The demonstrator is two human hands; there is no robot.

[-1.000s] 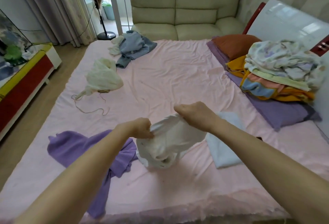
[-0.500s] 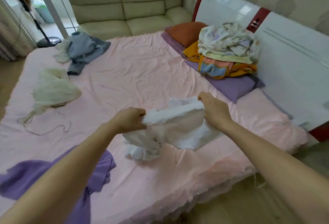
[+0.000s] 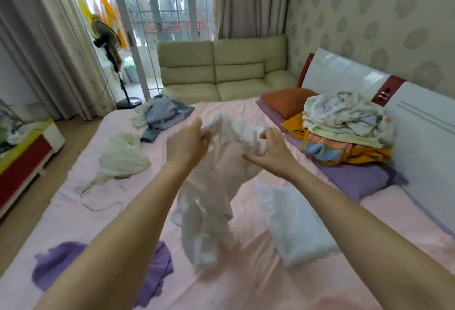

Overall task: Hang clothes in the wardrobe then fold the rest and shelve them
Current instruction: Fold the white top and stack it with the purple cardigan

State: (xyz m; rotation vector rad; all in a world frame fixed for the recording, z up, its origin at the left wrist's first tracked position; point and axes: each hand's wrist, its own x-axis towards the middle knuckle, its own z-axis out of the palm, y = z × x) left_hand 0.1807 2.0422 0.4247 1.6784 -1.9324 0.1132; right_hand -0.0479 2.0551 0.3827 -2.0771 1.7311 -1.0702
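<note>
A thin white garment [image 3: 211, 201] hangs in the air above the pink bed [image 3: 103, 216], blurred by motion. My left hand [image 3: 187, 147] grips its upper left edge. My right hand [image 3: 268, 152] pinches its upper right edge, thumb spread out. The cloth's lower end dangles just over the sheet. A folded white piece [image 3: 298, 226] lies flat on the bed to the right of it. A purple garment [image 3: 152, 275] lies crumpled at the near left, partly hidden by my left forearm.
A cream garment with a cord [image 3: 123, 159] and a blue-grey heap [image 3: 162, 115] lie at the far left of the bed. A pile of coloured clothes [image 3: 344, 127] sits on purple pillows by the white headboard [image 3: 423, 127]. Beyond the bed stand a sofa [image 3: 221, 73] and a fan [image 3: 108, 38].
Both hands have lifted the white garment up off the bed and away from me, so it now hangs lengthwise. The camera has tilted up toward the window.
</note>
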